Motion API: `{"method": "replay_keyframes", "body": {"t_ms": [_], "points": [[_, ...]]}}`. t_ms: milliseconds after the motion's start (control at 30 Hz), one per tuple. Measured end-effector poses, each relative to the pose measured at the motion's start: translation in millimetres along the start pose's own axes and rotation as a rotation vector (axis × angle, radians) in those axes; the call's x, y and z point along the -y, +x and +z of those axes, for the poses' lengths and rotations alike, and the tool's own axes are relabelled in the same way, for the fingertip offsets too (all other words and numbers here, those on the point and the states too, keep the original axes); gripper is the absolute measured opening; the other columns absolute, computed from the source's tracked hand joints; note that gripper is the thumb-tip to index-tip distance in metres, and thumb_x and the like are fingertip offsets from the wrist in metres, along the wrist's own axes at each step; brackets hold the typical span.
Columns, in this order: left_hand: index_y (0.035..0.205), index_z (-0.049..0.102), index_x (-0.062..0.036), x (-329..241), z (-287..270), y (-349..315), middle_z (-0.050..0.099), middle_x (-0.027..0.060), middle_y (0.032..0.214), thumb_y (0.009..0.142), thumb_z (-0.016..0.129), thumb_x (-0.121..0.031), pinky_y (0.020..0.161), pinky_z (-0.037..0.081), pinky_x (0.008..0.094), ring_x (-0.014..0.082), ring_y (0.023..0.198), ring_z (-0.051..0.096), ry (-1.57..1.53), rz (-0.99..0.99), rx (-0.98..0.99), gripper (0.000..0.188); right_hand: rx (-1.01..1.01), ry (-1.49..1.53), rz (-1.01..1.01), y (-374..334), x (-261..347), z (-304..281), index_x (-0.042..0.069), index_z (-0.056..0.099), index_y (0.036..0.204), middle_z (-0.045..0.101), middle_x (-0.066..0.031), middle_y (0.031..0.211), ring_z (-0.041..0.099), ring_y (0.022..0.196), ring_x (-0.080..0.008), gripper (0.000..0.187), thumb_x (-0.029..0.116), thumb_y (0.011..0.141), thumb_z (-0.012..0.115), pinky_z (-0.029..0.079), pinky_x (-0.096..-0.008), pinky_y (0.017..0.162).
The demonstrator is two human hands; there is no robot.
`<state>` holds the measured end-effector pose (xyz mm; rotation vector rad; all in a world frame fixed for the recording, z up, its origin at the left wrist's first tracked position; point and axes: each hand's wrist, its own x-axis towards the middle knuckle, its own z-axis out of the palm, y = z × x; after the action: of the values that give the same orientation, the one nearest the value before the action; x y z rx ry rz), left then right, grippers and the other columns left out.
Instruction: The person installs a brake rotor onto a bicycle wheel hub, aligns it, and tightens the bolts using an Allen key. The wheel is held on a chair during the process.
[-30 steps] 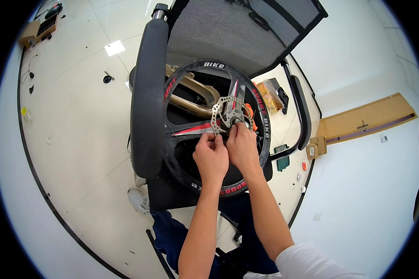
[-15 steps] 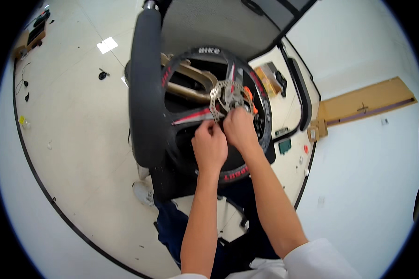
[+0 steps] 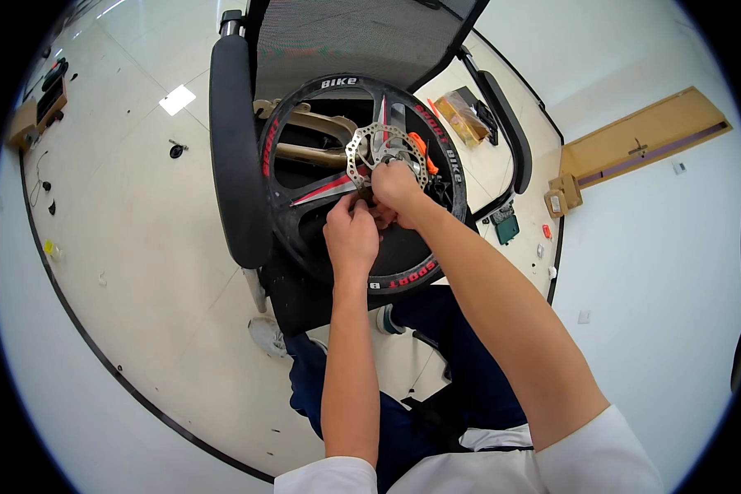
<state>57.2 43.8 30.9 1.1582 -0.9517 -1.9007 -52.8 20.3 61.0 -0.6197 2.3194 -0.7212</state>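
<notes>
A black bicycle wheel (image 3: pixel 278 216) with red-and-grey spokes lies flat on the seat of an office chair. At its hub sits a silver brake disc (image 3: pixel 352 156) with holes along its rim. My left hand (image 3: pixel 352 239) is closed at the near edge of the disc, thumb and fingers pinched together. Against it, my right hand (image 3: pixel 397 188) is closed over the near part of the disc by the hub. What the fingers of either hand hold is hidden. A gold-coloured fork (image 3: pixel 317 154) shows through the wheel's far-left opening.
Orange-handled tools (image 3: pixel 422 152) show through the wheel's right opening. Long black armrests (image 3: pixel 240 152) flank the wheel. On the floor to the right are a yellow box (image 3: pixel 461 118), a green case (image 3: pixel 507 229) and small cardboard boxes (image 3: pixel 562 194). Small parts are scattered on the left floor.
My right hand has come from the hub's centre toward my left hand, and the two now meet at the disc's near edge. The whole view has shifted a little.
</notes>
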Motion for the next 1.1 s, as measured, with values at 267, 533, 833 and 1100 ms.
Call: {"method": "replay_keyframes", "body": {"t_ms": [267, 533, 833, 1100], "points": [[0.095, 0.064, 0.0058, 17, 15, 8, 0.071, 0.0158, 0.072, 0.098, 0.057, -0.013, 0.064, 0.052, 0.0367, 0.0260, 0.066, 0.071, 0.203, 0.239, -0.054, 0.021, 0.065, -0.436, -0.289, -10, -2, -23, -0.013, 0.064, 0.077, 0.067, -0.0270, 0.065, 0.067, 0.048, -0.0344, 0.044, 0.020, 0.098, 0.045, 0.057, -0.0423, 0.047], [0.092, 0.062, 0.0054, 30, 19, 21, 0.069, 0.0109, 0.068, 0.096, 0.059, -0.007, 0.058, 0.050, 0.0319, 0.0171, 0.058, 0.067, 0.300, 0.345, -0.230, 0.014, 0.190, -0.981, -0.825, 12, -24, -38, -0.005, 0.068, 0.085, 0.066, -0.0282, 0.090, 0.067, 0.086, -0.0443, 0.026, 0.015, 0.090, 0.054, 0.054, -0.0494, 0.079], [0.096, 0.062, 0.0057, 23, 14, 13, 0.068, 0.0089, 0.073, 0.100, 0.060, -0.013, 0.054, 0.051, 0.0263, 0.0127, 0.060, 0.064, 0.123, 0.192, -0.108, 0.019, 0.177, -0.430, -0.776, -18, -28, -82, -0.002, 0.046, 0.109, 0.066, -0.0255, 0.088, 0.065, 0.080, -0.0475, 0.020, 0.016, 0.101, 0.051, 0.050, -0.0518, 0.071], [0.091, 0.060, 0.0043, 19, 16, 16, 0.066, 0.0074, 0.071, 0.098, 0.059, -0.010, 0.052, 0.050, 0.0247, 0.0116, 0.059, 0.063, 0.026, 0.126, -0.147, 0.016, 0.170, -0.243, -0.821, 36, -40, -105, -0.004, 0.059, 0.100, 0.064, -0.0229, 0.076, 0.064, 0.070, -0.0397, 0.020, 0.015, 0.101, 0.053, 0.049, -0.0428, 0.065]]}}
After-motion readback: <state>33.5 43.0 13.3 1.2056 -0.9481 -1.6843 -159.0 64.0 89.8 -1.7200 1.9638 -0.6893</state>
